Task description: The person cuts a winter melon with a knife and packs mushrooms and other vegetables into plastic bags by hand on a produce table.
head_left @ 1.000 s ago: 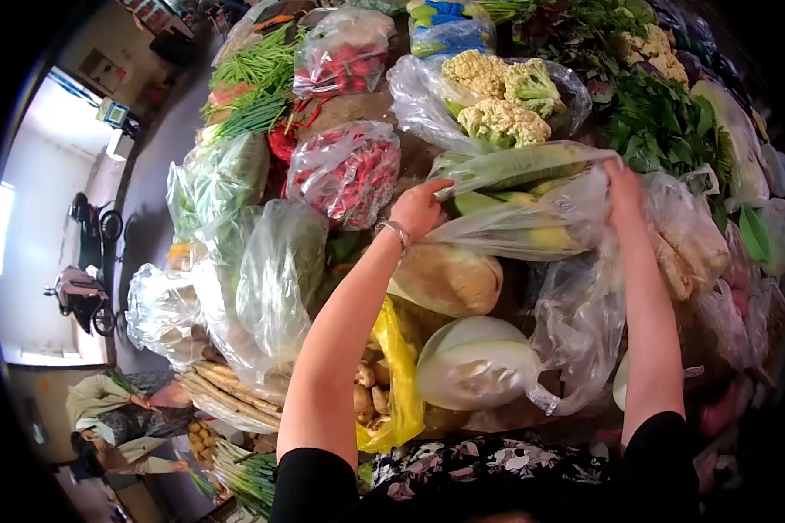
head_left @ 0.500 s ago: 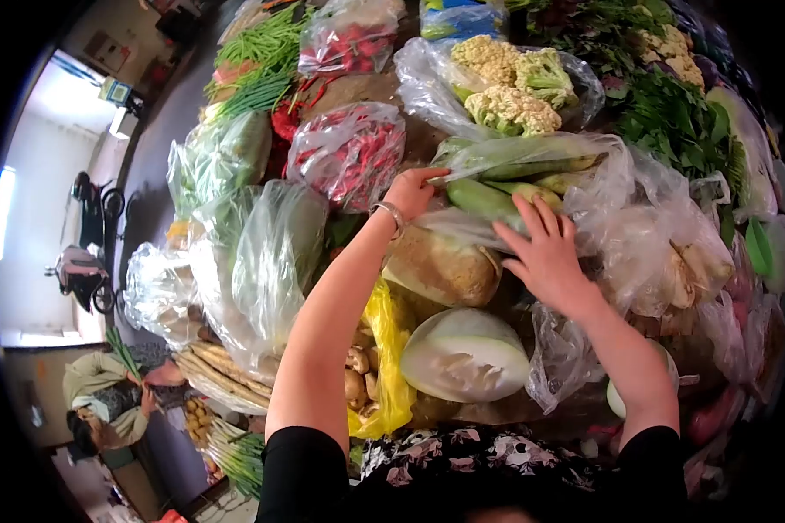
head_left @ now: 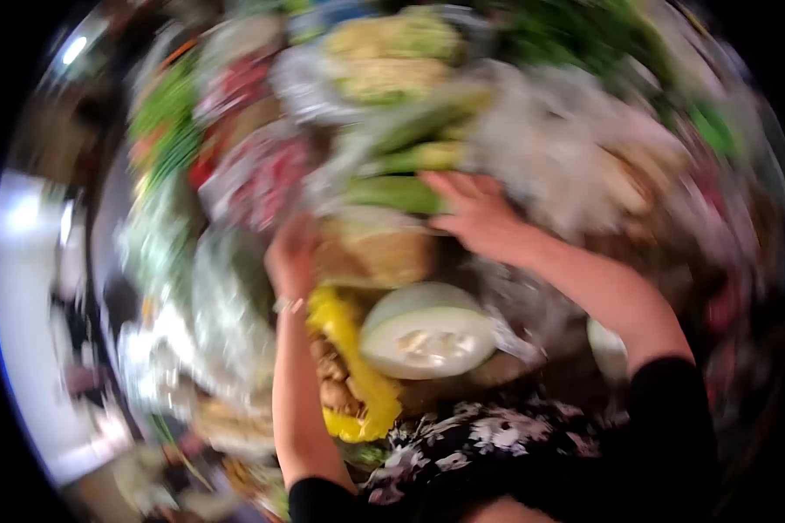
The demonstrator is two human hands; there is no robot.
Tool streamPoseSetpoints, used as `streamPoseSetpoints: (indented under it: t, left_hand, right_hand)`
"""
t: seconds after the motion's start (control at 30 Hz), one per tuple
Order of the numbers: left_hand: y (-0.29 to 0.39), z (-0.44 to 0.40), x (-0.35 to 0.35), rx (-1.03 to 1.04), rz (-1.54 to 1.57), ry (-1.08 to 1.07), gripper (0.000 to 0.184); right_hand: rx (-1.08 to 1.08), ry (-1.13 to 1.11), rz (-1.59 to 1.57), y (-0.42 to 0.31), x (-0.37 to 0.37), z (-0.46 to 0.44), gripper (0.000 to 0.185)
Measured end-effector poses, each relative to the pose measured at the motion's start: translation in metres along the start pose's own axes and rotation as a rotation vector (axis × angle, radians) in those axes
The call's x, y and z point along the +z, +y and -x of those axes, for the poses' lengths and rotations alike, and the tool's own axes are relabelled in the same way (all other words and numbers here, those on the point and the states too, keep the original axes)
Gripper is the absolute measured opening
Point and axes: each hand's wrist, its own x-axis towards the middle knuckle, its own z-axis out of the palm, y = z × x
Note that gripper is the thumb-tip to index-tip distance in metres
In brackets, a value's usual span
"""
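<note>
Several long green vegetables lie side by side in an opened clear plastic bag, their kind blurred. My right hand rests at their right ends, fingers stretched out over them. To the lower left, my left hand is smeared by motion beside a bag of red peppers, and its fingers cannot be made out. Between my hands lies a large brownish vegetable under plastic. Nearer to me sits a cut winter melon, its pale seeded face showing.
A yellow bag of brown, knobbly produce lies beside the melon. Cauliflower sits at the back, leafy greens at the back right. Clear bags crowd the left, and a crumpled clear bag lies at right.
My left hand has let go of the bag's edge and come down toward me. The bag lies further open, with the green vegetables more exposed. My view has shifted and blurred.
</note>
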Motion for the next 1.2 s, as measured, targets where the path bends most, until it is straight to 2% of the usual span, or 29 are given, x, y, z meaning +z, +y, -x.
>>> streamPoseSetpoints:
  t: [0.03,0.07,0.1,0.17,0.23,0.3,0.33,0.37,0.4,0.43,0.47,0.5,0.53,0.6,0.63,0.7,0.77,0.9,0.97,1.0,1.03,1.07,1.1,1.13,1.2]
  left_hand:
    - [0.028,0.013,-0.001,-0.113,-0.013,-0.026,0.025]
    - [0.018,0.024,-0.003,-0.027,-0.022,-0.001,0.025]
    - [0.038,0.039,0.003,0.009,0.039,0.01,0.025]
    - [0.047,0.066,0.002,-0.013,0.073,0.03,0.026]
    - [0.058,0.092,0.001,-0.018,0.017,0.035,0.028]
    - [0.069,0.12,0.002,-0.028,0.042,0.008,0.027]
    - [0.072,0.132,0.001,-0.03,-0.035,-0.009,0.027]
    - [0.08,0.141,0.006,-0.036,-0.122,-0.024,0.027]
    - [0.084,0.151,0.007,-0.033,-0.13,-0.038,0.027]
    - [0.087,0.159,0.013,-0.018,-0.087,0.028,0.028]
    - [0.089,0.168,0.019,-0.006,-0.042,0.095,0.028]
    - [0.086,0.176,0.016,-0.001,-0.052,0.07,0.028]
    - [0.081,0.184,0.004,-0.048,-0.055,0.114,0.029]
    - [0.103,0.199,0.002,-0.153,-0.081,0.165,0.03]
    - [0.097,0.201,-0.004,-0.141,-0.098,0.135,0.03]
    - [0.081,0.208,-0.021,0.1,-0.146,0.096,0.03]
    - [0.109,0.22,-0.014,0.074,-0.201,0.108,0.028]
    - [0.129,0.258,-0.002,0.223,-0.177,0.115,0.026]
    - [0.13,0.277,-0.001,0.34,-0.122,-0.156,0.026]
    - [0.136,0.288,0.005,0.45,-0.06,-0.281,0.022]
    - [0.13,0.302,0.013,0.444,0.134,-0.379,0.019]
    - [0.131,0.319,0.015,0.386,-0.007,-0.472,0.021]
    - [0.132,0.326,0.019,0.328,0.011,-0.688,0.025]
    - [0.131,0.34,0.028,0.313,0.116,-0.802,0.03]
    - [0.138,0.363,0.047,0.218,0.092,-0.996,0.035]
  right_hand:
    - [0.039,-0.004,-0.095,0.002,0.002,0.001,0.018]
    - [0.109,-0.02,-0.112,0.0,0.003,0.0,0.021]
    - [0.158,0.052,-0.147,0.005,0.016,0.005,0.03]
    - [0.063,-0.317,0.13,0.003,-0.01,0.006,0.041]
    - [0.012,-0.415,-0.305,0.021,-0.047,0.0,0.043]
    - [0.185,-0.153,-0.734,0.028,-0.122,0.031,0.04]
    - [0.4,-0.038,-0.667,0.014,-0.177,0.058,0.038]
    - [0.294,0.158,-0.497,0.05,-0.193,0.091,0.039]
    - [0.409,0.3,-0.33,0.058,-0.209,0.132,0.045]
    - [0.548,0.322,-0.244,0.071,-0.219,0.179,0.049]
    - [0.844,0.463,-0.262,0.062,-0.22,0.225,0.053]
    - [0.733,0.61,-0.116,0.084,-0.193,0.294,0.045]
    - [1.036,0.678,-0.177,0.09,-0.165,0.367,0.052]
    - [1.324,0.808,-0.285,0.056,-0.102,0.477,0.052]
    - [1.487,0.845,-0.306,0.037,-0.063,0.533,0.051]
    - [1.585,0.911,-0.644,-0.016,0.019,0.633,0.045]
    - [1.897,0.843,-0.894,-0.081,0.06,0.661,0.039]
    - [2.118,0.851,-0.944,-0.193,0.112,0.645,0.033]
    - [2.203,0.883,-1.019,-0.235,0.139,0.65,0.031]
    - [2.205,0.813,-1.082,-0.253,0.158,0.658,0.029]
    - [2.203,0.739,-1.146,-0.27,0.166,0.659,0.027]
    - [2.199,0.76,-1.151,-0.287,0.174,0.661,0.027]
    - [2.186,0.685,-1.219,-0.298,0.174,0.654,0.025]
    - [2.167,0.613,-1.282,-0.303,0.173,0.65,0.023]
    - [2.165,0.656,-1.315,-0.319,0.176,0.649,0.023]
